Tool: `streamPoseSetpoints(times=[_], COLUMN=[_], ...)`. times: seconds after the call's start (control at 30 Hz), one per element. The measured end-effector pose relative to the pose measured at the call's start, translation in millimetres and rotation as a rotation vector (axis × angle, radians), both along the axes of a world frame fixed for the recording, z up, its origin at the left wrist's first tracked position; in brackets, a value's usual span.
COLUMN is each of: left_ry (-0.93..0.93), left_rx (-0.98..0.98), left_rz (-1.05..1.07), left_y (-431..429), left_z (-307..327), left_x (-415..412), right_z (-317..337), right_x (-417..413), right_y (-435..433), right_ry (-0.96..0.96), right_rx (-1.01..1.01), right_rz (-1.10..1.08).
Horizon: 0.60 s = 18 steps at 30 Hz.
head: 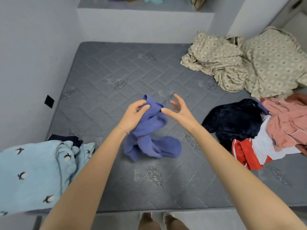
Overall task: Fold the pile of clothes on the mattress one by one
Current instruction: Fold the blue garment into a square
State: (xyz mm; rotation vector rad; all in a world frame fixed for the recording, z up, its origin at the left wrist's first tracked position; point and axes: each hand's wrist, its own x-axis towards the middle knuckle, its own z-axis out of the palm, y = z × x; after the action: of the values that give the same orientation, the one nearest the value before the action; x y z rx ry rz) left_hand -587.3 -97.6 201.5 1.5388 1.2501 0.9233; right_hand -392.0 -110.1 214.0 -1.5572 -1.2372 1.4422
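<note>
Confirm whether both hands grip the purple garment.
No: only the left hand grips the purple garment; the right hand is open beside it.

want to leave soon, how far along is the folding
Early on, it seems. Maybe done: a light blue bird-print garment lies apart at the left, not neatly folded. In hand: the left hand grips a bunched periwinkle garment; the right hand is open beside it. Left: the heap at the right, navy garment, pink garment and red-and-white garment, all unfolded.
</note>
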Motion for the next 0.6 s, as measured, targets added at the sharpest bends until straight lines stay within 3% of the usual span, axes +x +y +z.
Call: streamPoseSetpoints(times=[0.2,0.33,0.47,0.6], left_ry=[0.047,0.047,-0.056,0.109], left_rx=[-0.136,-0.207,-0.384,-0.387], left_rz=[-0.242,-0.2,-0.181,-0.286], left_y=[-1.7,-3.5,-6.1,-12.7], left_z=[3.7,7.8,-1.5,-21.3], left_x=[2.7,2.0,-4.3,-13.6], right_z=[0.6,-2.4,13.0,20.8], right_x=[-10.1,-9.9,-3.8,2.1], right_y=[1.9,4.7,5.7,8.5], right_ry=[-0.096,-0.253,-0.16,-0.066], right_rx=[0.022,0.053,0.125,0.129], right_rz=[0.31,0.331,0.25,0.208])
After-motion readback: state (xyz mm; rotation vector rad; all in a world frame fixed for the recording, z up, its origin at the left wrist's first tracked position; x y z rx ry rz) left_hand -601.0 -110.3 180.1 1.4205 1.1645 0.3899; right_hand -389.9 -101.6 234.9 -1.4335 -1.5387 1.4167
